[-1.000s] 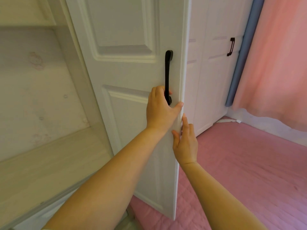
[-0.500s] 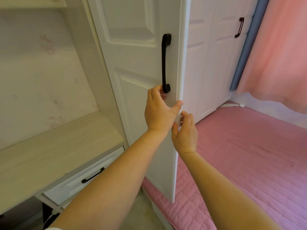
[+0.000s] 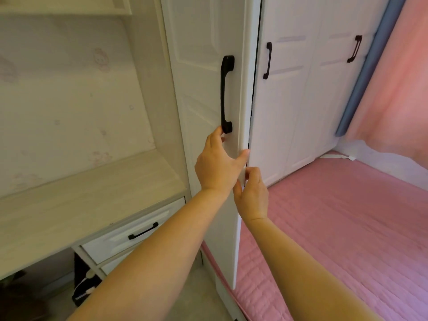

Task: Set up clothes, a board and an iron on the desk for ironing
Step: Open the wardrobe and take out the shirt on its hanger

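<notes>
A white wardrobe door (image 3: pixel 203 66) with a black handle (image 3: pixel 225 93) stands slightly ajar, with a thin dark gap at its right edge. My left hand (image 3: pixel 217 167) lies on the door's face just below the handle, fingertips at the handle's lower end and thumb on the door's edge. My right hand (image 3: pixel 251 195) pinches the same edge a little lower. The pale wooden desk (image 3: pixel 81 205) is to the left, its top bare. No clothes, board or iron are in view.
A white drawer (image 3: pixel 129 232) with a black pull sits under the desk top, and a dark object with a white cable (image 3: pixel 85 281) lies below it. More white wardrobe doors (image 3: pixel 296 100) stand to the right. A pink quilted bed (image 3: pixel 335 228) and a pink curtain (image 3: pixel 393 89) fill the right side.
The door has swung toward the wardrobe, narrowing the gap. My left hand slid down off the handle to just below it. The view pulled back, showing the desk's drawer.
</notes>
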